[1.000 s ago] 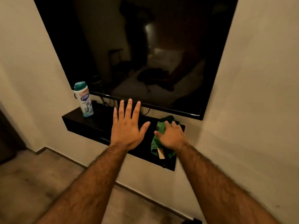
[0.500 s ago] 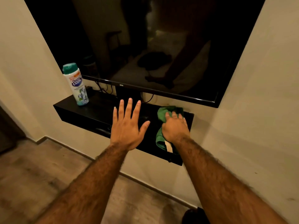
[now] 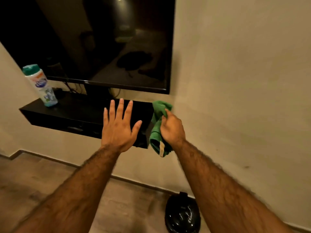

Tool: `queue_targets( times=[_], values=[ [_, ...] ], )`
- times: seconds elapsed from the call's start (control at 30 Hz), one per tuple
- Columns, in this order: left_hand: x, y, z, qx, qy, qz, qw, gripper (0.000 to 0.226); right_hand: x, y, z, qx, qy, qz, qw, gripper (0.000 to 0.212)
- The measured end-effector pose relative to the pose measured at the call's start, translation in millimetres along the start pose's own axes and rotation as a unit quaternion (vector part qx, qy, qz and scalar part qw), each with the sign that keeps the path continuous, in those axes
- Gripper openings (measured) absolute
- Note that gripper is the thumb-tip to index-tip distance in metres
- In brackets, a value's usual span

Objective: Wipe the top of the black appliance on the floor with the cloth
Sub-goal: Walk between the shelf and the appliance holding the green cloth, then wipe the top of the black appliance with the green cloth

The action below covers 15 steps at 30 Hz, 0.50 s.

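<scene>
The black shelf (image 3: 67, 113) now lies left; the right hand (image 3: 171, 128) has lifted the green cloth (image 3: 157, 130) off its right end, grasping it, while the left hand (image 3: 117, 128) stays spread, and what seems the black appliance (image 3: 182, 216) appears below.

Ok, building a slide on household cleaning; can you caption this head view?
Right hand gripping green cloth beside wall shelf; left hand open; black appliance waits on floor.

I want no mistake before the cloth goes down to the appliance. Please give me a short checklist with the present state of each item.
1. Green cloth gripped in right hand: ok.
2. Left hand free, fingers spread: ok.
3. Black appliance in view on the floor: ok, partly behind the right forearm.
4. Cloth clear of the black shelf: cannot tell.
5. Cloth touching the appliance top: not ok, not yet.
</scene>
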<state>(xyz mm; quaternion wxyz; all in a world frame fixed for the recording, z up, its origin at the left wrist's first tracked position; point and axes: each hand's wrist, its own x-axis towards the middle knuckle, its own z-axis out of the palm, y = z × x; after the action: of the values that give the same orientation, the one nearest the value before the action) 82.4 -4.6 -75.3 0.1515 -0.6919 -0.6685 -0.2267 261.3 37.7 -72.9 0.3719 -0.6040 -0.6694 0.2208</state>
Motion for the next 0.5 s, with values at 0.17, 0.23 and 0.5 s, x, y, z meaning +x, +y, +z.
queue_targets(
  times=[0.17, 0.23, 0.5],
  values=[
    [-19.0, 73.7, 3.5, -0.021, -0.007, 0.025, 0.999, 0.072, -33.4, 53.4, -57.1, 0.048, 0.035, 0.062, 0.996, 0.034],
    [-30.2, 103.6, 12.4, -0.025, -0.014, 0.04, 0.999, 0.072, -45.1, 81.4, -73.1, 0.051, 0.043, 0.079, 0.995, 0.034],
    [-90.4, 177.3, 109.1, -0.067, -0.106, 0.088, 0.988, 0.071, -93.1, 201.9, -67.8, 0.073, 0.072, 0.147, 0.984, 0.035]
  ],
)
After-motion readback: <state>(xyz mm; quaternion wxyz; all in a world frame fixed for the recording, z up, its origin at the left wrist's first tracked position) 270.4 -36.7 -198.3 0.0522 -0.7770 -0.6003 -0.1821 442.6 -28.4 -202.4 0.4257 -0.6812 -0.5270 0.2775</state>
